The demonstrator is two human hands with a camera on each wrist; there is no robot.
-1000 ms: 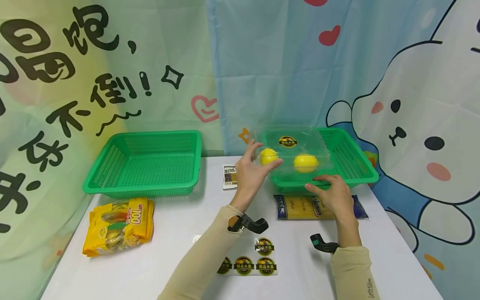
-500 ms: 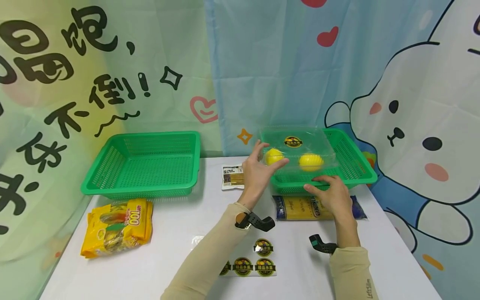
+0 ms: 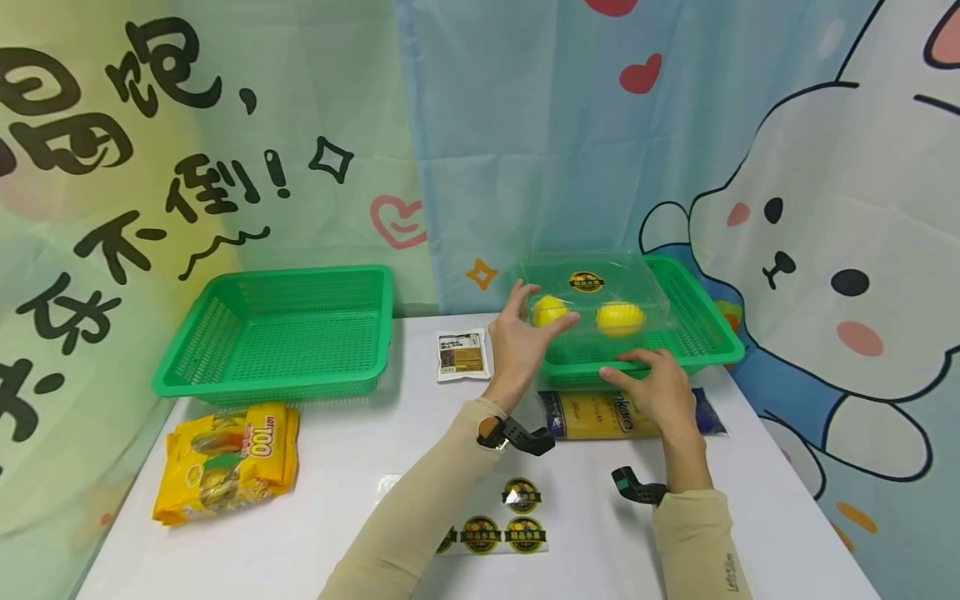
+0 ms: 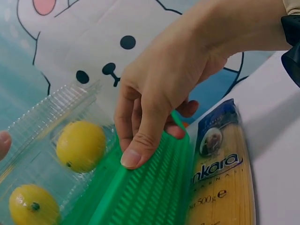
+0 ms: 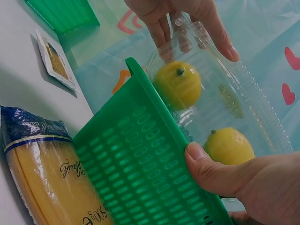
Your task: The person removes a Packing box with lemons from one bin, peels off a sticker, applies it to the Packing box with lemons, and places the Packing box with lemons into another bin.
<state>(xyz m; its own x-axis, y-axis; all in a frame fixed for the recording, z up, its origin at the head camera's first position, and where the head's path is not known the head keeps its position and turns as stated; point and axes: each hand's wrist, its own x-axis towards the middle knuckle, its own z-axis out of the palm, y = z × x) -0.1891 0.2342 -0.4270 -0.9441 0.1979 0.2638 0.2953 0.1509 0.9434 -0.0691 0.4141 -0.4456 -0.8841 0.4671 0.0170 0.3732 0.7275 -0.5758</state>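
Observation:
A clear plastic clamshell box (image 3: 637, 279) with a round black-and-gold sticker on its lid holds two yellow lemons (image 3: 620, 318). My left hand (image 3: 519, 346) grips the box's left end, thumb in front and fingers behind. The box sits tilted inside the right green basket (image 3: 712, 312); whether it touches the bottom cannot be told. My right hand (image 3: 663, 392) pinches the basket's front rim, with the thumb (image 5: 199, 159) on the rim's edge in the right wrist view. A pack of spaghetti (image 3: 603, 415) lies on the table just below that hand.
Another green basket (image 3: 273, 390) stands at the back left, with a yellow snack bag (image 3: 228, 462) in front of it. Between the baskets lies a small white-and-brown sachet (image 3: 462, 354). A sheet of round stickers (image 3: 502, 533) lies near the front, partly under my left forearm.
My left hand has shifted the box slightly rightward in the basket, uncovering more of the sachet. My right hand keeps its hold on the rim. The head view has turned a little right.

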